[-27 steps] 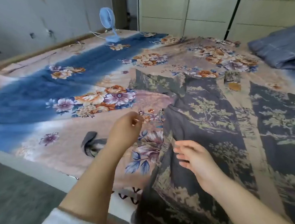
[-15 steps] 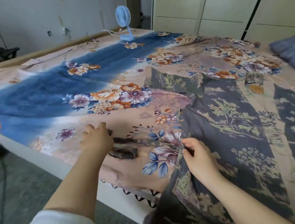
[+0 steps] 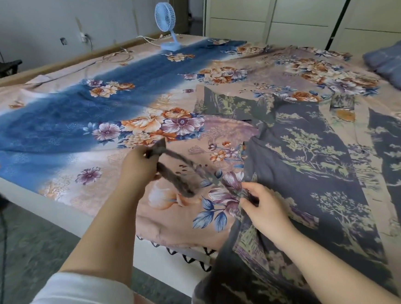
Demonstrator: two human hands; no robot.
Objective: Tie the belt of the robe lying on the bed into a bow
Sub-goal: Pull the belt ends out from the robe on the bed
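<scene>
Both hands are closed on cloth: my right hand [image 3: 262, 208] pinches the belt [image 3: 179, 175] where it meets the robe [image 3: 315, 166] edge, and my left hand [image 3: 136, 167] grips the belt's free end, lifted just above the bed [image 3: 49, 130]. Between them I see the belt blurred, one end drooping below my left fist. Beyond, the dark tree-print robe lies spread over the floral sheet. Farthest off, a small blue fan [image 3: 167, 27] stands near the bed's far edge.

The robe [image 3: 316, 171] lies on the bed [image 3: 77, 128] to my right; the belt [image 3: 177, 175] runs left from it between my hands. A fan [image 3: 166, 17] stands far behind.
</scene>
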